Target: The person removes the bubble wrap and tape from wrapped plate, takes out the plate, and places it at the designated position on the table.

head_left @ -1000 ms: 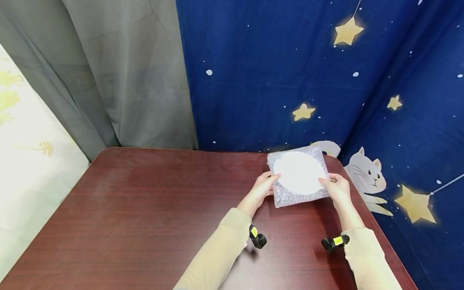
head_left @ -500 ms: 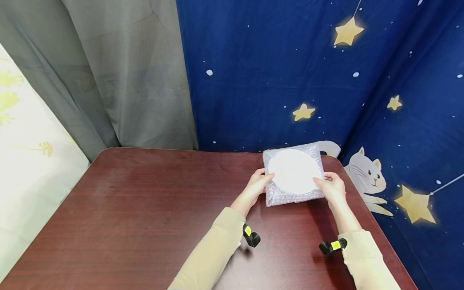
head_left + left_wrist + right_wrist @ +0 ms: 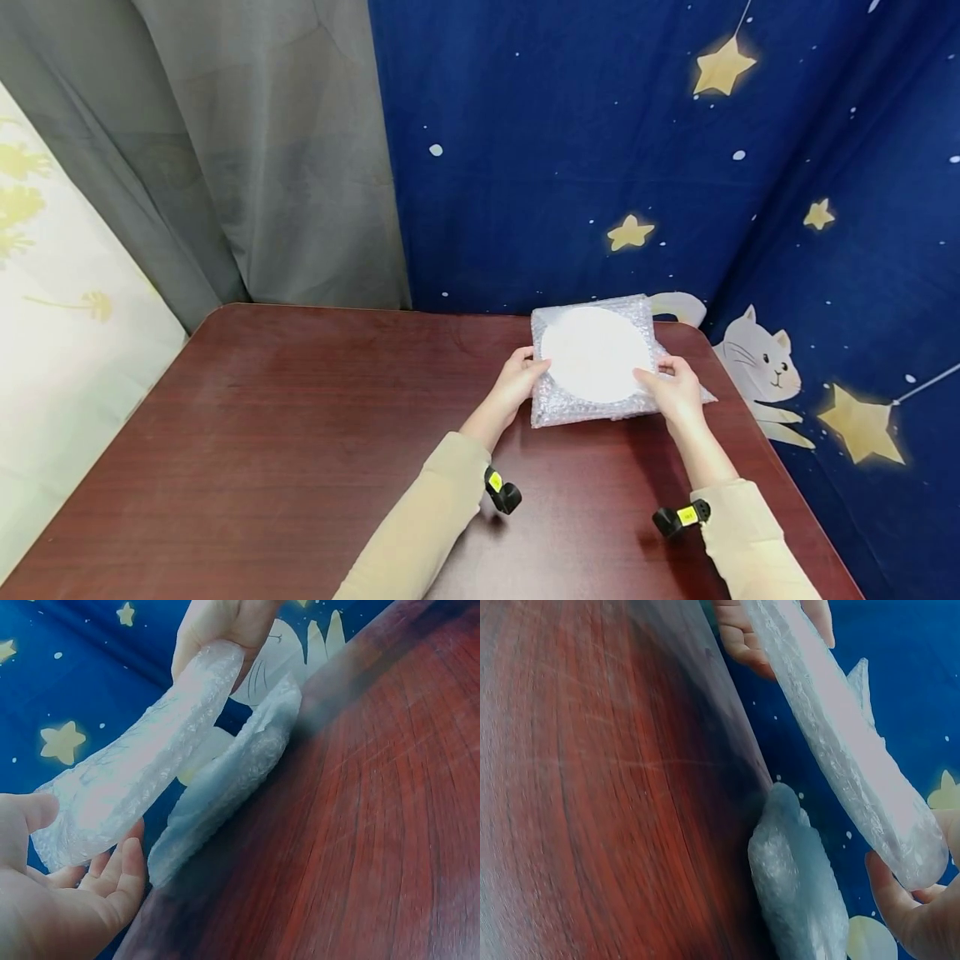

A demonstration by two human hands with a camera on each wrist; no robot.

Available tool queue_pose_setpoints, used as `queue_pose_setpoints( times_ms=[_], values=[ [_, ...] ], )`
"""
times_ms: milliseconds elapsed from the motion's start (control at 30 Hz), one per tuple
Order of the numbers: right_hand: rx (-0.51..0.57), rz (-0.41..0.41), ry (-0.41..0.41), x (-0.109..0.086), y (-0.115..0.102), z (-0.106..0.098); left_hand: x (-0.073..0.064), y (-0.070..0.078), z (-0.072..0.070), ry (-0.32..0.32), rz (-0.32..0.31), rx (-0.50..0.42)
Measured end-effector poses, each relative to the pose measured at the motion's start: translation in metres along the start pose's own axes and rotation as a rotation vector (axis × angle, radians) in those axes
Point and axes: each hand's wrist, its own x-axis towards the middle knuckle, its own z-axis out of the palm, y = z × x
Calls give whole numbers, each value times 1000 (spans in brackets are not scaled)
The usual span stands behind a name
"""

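A flat bubble-wrap packet with a bright white round disc inside (image 3: pixel 596 354) is held up off the table between both hands. The left hand (image 3: pixel 517 383) grips its left edge, thumb on the front face and fingers behind. At the right edge, the right hand (image 3: pixel 675 392) pinches it the same way. The held packet (image 3: pixel 142 765) also shows edge-on in the left wrist view. Below it a second bubble-wrap packet (image 3: pixel 225 787) lies at the table; in the right wrist view this lower packet (image 3: pixel 795 877) sits apart from the held one. From the head, only its corner (image 3: pixel 707 395) peeks out.
The dark red wooden table (image 3: pixel 300 433) stretches left and forward of the hands. Behind it hang a grey curtain (image 3: pixel 300 167) and a blue star-patterned curtain (image 3: pixel 525 167). Both sleeves carry a small black wrist camera (image 3: pixel 502 493).
Both hands have carried the held packet leftward, keeping their grip at its two edges. A corner of the lower packet has come into sight on the right.
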Motion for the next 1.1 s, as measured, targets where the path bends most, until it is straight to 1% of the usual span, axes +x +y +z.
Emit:
queue_pose_setpoints(
  times_ms=[167,300,433,667,867,1000,1100],
  values=[
    [27,-3,-26,-3,-2,5,-2,-1,-7,6,19,-3],
    [46,0,-46,-6,-4,8,-3,-3,-12,16,21,29],
    [62,15,-59,-9,-5,12,-4,-3,-18,24,37,63],
    [90,23,-51,-14,-7,23,-9,0,-27,45,63,85],
    [99,25,-72,-19,-8,31,-13,-1,-38,59,84,110],
    [111,34,-96,-22,-10,37,-32,16,-43,50,97,127],
    [116,28,-103,-24,-9,43,-36,17,-49,45,90,131]
  ],
)
